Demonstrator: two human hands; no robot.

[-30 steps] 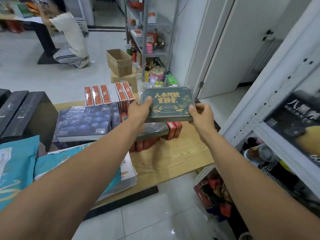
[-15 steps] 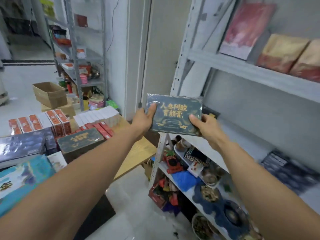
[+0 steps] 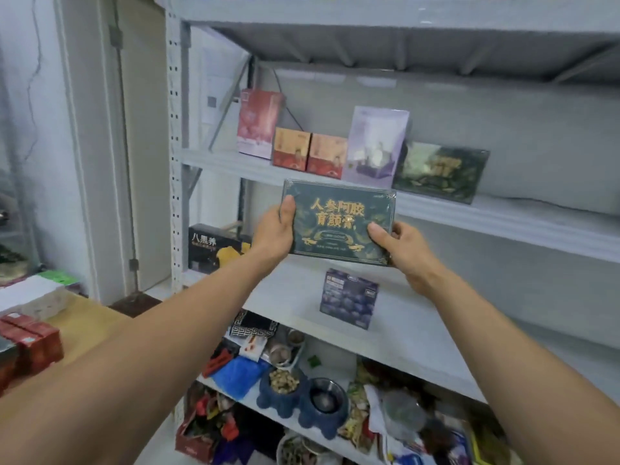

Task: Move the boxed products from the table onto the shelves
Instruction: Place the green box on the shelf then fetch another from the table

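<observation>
Two hands, left hand (image 3: 275,229) and right hand (image 3: 404,253), grip the dark green box (image 3: 339,223) by its side edges, before the shelf's front edge (image 3: 486,223).

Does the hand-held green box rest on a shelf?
No, the left hand and right hand hold the green box in front of the shelf.

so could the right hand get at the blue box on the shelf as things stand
Probably not yet: the right hand grips the green box, shared with the left hand. The blue box stands alone just below, nothing blocking it.
</observation>
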